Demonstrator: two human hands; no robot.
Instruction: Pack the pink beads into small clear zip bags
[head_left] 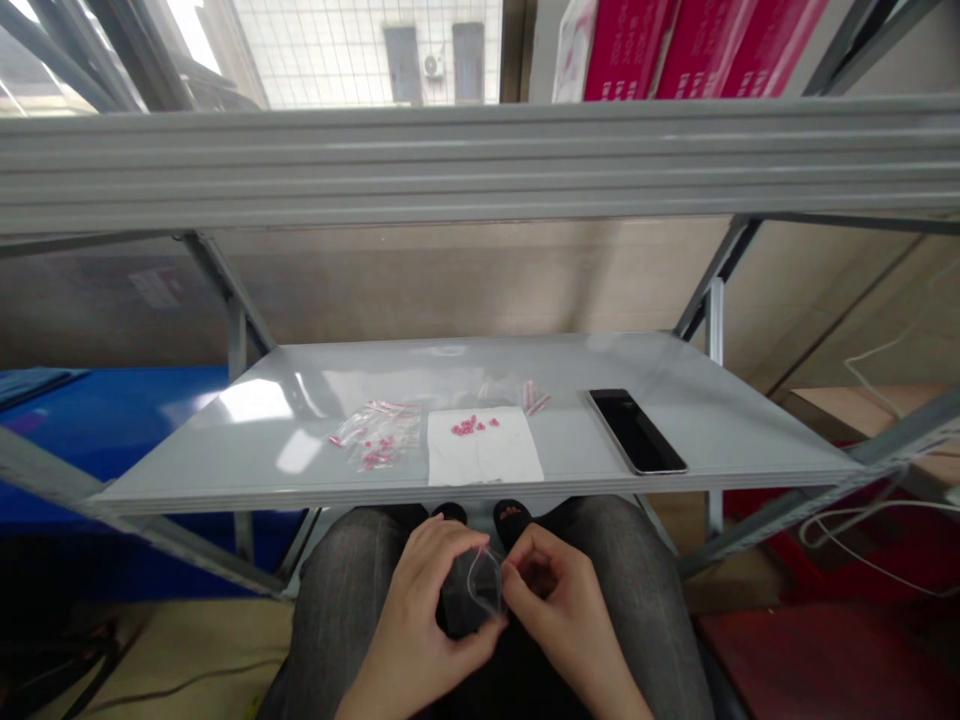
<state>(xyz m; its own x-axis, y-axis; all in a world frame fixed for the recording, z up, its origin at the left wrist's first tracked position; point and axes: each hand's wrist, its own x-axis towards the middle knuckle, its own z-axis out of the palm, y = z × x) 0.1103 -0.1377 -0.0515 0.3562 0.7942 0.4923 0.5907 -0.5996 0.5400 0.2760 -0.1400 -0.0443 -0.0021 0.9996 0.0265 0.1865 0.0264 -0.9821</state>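
Over my lap, my left hand (439,600) is curled around a small clear zip bag (484,585), its mouth gaping toward my right hand. The thumb and forefinger of my right hand (551,585) are pinched together at the bag's right edge; whether they hold the edge or a small piece is hidden. On the shelf beyond, a white paper sheet (484,462) bears several small pink pieces (469,426). Left of it lie clear zip bags (401,425) with more pink pieces in or under them. Another clear bag with red stripes (534,398) rests behind the paper.
A black-screened phone (637,430) lies at the right of the grey metal shelf (262,470). Its front edge runs just above my knees. An upper shelf (480,165) crosses overhead, holding pink boxes (697,50). Slanted metal legs flank both sides; a white cable (862,520) hangs at right.
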